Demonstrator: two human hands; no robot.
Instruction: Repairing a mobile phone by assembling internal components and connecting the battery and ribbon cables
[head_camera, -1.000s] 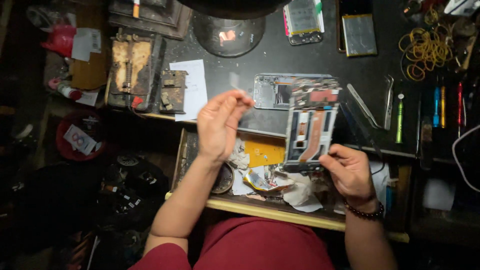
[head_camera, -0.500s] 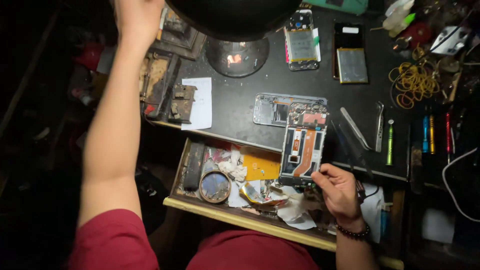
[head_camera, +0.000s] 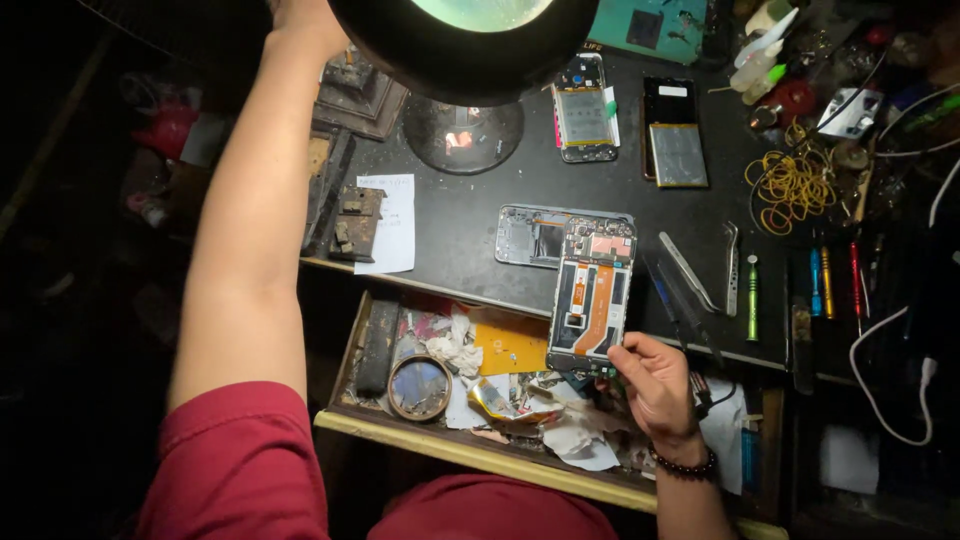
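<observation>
My right hand (head_camera: 655, 385) grips the lower edge of an opened phone (head_camera: 592, 296), its back off and its orange ribbon and boards showing, held over the desk's front edge. A grey phone frame (head_camera: 530, 237) lies on the black mat just behind it. My left arm stretches up to the top of the view, where my left hand (head_camera: 300, 12) is at the rim of a round black lamp head (head_camera: 465, 45). The fingers are cut off by the frame's edge.
An open wooden drawer (head_camera: 400, 435) below the desk holds crumpled paper, a round tin (head_camera: 419, 386) and scraps. Tweezers (head_camera: 688, 272), screwdrivers (head_camera: 752, 297), two more phone parts (head_camera: 585, 118), yellow rubber bands (head_camera: 792, 183) and cables lie on the desk.
My left hand rose from above the drawer to the lamp head at the top. The view tilted and the lamp came into sight. The right hand kept its hold on the phone.
</observation>
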